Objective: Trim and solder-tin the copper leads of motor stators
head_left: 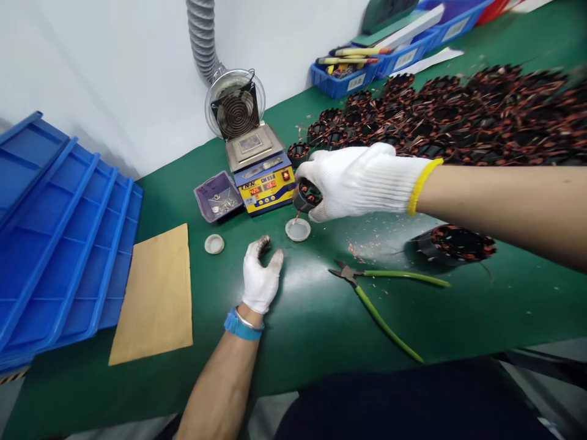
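Note:
My right hand [351, 180], in a white knit glove with a yellow cuff, grips a black motor stator [306, 197] with copper windings. A copper wire lead from it points down into a small round white dish [298, 230]. My left hand [261, 275] is gloved too, its fingertips darkened. It rests near the table, thumb and fingers apart, holding nothing. Just beyond both hands stands a yellow and blue solder pot [268, 189] with a lit digital display. Green-handled cutting pliers [351, 273] lie spread to the right. Another wound stator [454, 244] sits beneath my right forearm.
Several stators [440, 116] crowd the back right. A purple tray [219, 197] holds metal scraps beside the pot, near a second white dish [214, 244]. Blue trays [64, 238] lean at left by a brown envelope [158, 293]. An exhaust hose [202, 36] hangs behind.

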`<state>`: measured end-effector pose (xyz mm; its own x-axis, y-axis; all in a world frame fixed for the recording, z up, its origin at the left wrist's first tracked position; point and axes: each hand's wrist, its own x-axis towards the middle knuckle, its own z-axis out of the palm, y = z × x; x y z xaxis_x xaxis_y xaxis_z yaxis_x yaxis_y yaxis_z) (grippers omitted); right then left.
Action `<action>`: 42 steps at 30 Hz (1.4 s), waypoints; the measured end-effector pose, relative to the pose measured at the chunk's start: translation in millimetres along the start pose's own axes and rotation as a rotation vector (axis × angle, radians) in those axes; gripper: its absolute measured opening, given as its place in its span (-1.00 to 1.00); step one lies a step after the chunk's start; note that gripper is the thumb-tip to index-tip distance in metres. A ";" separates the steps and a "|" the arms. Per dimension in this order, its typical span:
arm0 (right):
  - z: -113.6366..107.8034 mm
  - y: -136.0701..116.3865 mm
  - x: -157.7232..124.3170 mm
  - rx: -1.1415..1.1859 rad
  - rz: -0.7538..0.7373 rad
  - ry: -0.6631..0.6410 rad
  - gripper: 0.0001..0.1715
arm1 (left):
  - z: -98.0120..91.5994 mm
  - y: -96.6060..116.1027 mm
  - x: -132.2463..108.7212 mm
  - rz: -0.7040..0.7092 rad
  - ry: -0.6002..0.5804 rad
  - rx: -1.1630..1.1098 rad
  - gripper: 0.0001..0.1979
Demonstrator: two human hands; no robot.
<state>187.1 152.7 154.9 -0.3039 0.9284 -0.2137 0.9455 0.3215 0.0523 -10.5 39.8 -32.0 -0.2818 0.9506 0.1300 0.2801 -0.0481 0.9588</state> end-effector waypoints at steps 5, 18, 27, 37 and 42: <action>-18.8 1.5 22.4 -0.022 0.003 0.167 -0.10 | 1.6 2.2 -0.2 0.014 0.001 -0.016 -0.64; -76.3 -35.7 157.1 0.018 0.001 0.521 -0.42 | 6.8 4.7 -0.7 -0.024 0.004 -0.003 -0.66; -59.1 -47.2 162.8 0.066 -0.076 0.503 -0.47 | 6.5 4.7 -1.0 -0.023 -0.005 0.013 -0.65; -104.1 -20.1 156.4 0.295 0.022 0.336 -0.18 | 7.2 3.1 -1.8 -0.026 -0.002 0.020 -0.63; -97.0 -15.3 164.7 0.504 0.063 0.258 -0.23 | 6.7 4.2 -0.8 -0.010 -0.020 0.019 -0.65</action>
<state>111.2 318.7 213.5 -0.2043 0.9786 0.0230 0.8825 0.1943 -0.4282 -2.9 40.9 -29.7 -0.2666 0.9570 0.1148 0.2948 -0.0324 0.9550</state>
